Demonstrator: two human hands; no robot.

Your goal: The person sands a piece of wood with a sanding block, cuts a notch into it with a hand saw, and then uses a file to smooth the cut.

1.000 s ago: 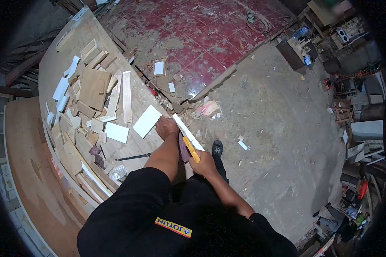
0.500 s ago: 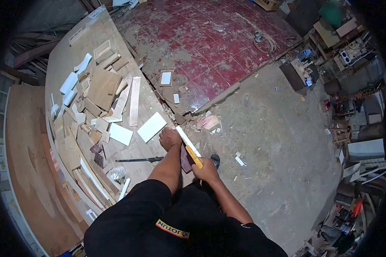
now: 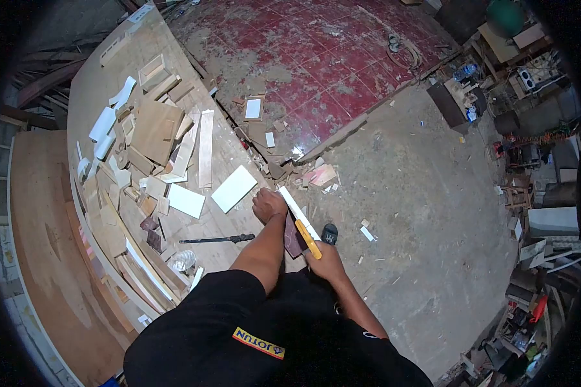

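My left hand presses on the table's right edge, at the upper end of a narrow white strip; its fingers are bent round something I cannot make out. My right hand grips a yellow-handled tool, which lies along the lower part of the strip. Beneath and left of the strip is a dark reddish-brown piece. A white rectangular panel rests just left of my left hand.
The wooden table bears a black bar, a second white panel and a pile of wooden pieces. A sandal shows on the floor, and clutter lines the far right.
Both hands, the strip and the yellow-handled tool appear slightly farther right in the view, which has itself shifted. Both hands keep much the same hold.
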